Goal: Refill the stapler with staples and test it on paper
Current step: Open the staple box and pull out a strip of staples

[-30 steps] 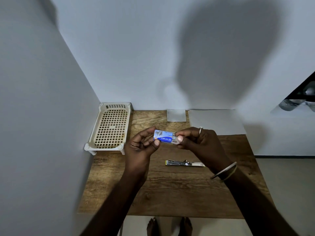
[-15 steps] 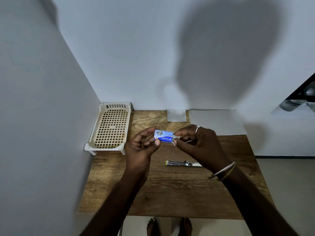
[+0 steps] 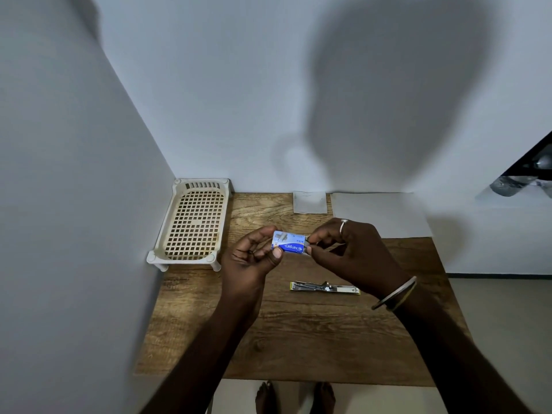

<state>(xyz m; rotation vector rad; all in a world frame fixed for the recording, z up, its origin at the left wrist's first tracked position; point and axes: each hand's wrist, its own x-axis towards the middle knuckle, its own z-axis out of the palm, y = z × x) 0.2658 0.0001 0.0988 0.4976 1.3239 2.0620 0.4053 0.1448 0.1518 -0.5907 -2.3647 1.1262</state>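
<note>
A small blue staple box [image 3: 289, 245] is held above the middle of the wooden table [image 3: 298, 339]. My left hand [image 3: 252, 258] grips its left end between thumb and fingers. My right hand [image 3: 349, 252] pinches the box's right end, where a pale inner part shows. Whether staples are between those fingers is hidden. The stapler [image 3: 324, 287] lies opened flat on the table, just below my right hand. A large white paper sheet [image 3: 379, 213] and a small paper piece [image 3: 309, 202] lie at the table's back edge.
A cream plastic perforated tray [image 3: 194, 222] on short legs stands at the back left, against the side wall. Walls close off the left and back of the table. My bare feet [image 3: 294, 395] show below the front edge.
My right hand has shifted slightly left and its fingertips have worked at the box's right end. The box, left hand and stapler have stayed nearly still.
</note>
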